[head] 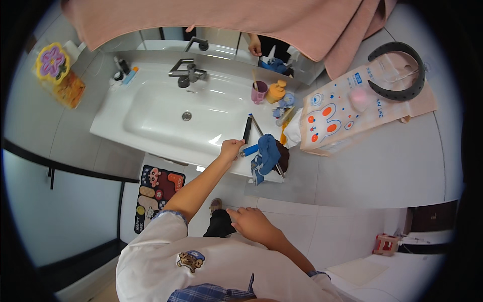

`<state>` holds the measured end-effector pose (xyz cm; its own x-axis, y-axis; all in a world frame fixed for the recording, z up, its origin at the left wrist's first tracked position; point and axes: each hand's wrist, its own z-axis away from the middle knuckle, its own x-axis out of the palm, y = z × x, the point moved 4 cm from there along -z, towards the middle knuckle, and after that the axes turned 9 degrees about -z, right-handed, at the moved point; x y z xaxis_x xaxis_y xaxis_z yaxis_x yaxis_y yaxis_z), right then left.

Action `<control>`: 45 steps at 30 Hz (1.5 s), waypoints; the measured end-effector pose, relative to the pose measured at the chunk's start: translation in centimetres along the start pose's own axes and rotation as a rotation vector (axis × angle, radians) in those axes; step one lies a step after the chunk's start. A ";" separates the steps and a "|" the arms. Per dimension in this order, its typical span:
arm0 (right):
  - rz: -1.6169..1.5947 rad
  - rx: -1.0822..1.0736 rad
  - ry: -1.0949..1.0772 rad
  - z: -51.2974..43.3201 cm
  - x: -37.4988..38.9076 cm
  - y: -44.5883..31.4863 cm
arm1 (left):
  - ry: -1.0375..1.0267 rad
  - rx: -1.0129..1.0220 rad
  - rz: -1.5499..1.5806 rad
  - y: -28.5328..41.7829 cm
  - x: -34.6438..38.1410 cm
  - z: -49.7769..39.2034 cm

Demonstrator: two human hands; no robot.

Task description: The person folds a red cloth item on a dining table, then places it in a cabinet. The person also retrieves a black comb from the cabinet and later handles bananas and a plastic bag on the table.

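Note:
My left hand (229, 150) reaches over the right front edge of the white washbasin (166, 117). Its fingers pinch the near end of a slim black object (247, 130), perhaps a comb, pointing away from me. Just right of it lies a thin metallic rod (256, 124). Beside my fingertips is a blue cylinder (249, 150). A bunched blue fabric item (268, 153) rests on the basin corner, partly covering a dark brown one (283, 157). My right hand (252, 223) hangs in front of my body, holding nothing visible, fingers somewhat spread.
A grey faucet (188, 72) stands at the basin's back. At its right are a purple cup (259, 92) and a yellow pump bottle (276, 91). A rabbit-printed tissue pack (328, 124) hangs on the right wall near a black headband (415, 71). A pink towel (226, 15) drapes over the mirror.

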<state>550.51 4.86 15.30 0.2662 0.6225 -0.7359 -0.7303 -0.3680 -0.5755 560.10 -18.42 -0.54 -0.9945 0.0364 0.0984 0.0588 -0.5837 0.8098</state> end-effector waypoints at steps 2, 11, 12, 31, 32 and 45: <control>-0.017 0.039 0.042 0.4 -0.2 0.3 | -0.005 0.006 -0.032 1.3 2.5 -2.6; -0.107 0.251 0.108 3.3 0.3 1.9 | 0.073 0.040 0.151 1.2 7.1 -5.7; -0.106 0.250 0.105 3.5 0.4 2.1 | 0.051 0.040 0.175 0.3 6.7 -4.8; 0.001 -0.160 0.131 13.5 0.7 5.1 | -0.209 0.056 0.222 -12.0 7.6 24.3; -0.006 -0.150 0.151 15.1 0.9 5.9 | -0.233 0.091 0.210 -12.0 9.9 25.1; -0.226 0.101 0.324 37.8 2.5 22.0 | -0.594 0.081 -0.180 -15.8 39.8 29.6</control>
<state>511.36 24.42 14.24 0.6000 0.4238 -0.6785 -0.6846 -0.1668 -0.7096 522.16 16.28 7.69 -0.7730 0.5863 0.2424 -0.0755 -0.4643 0.8825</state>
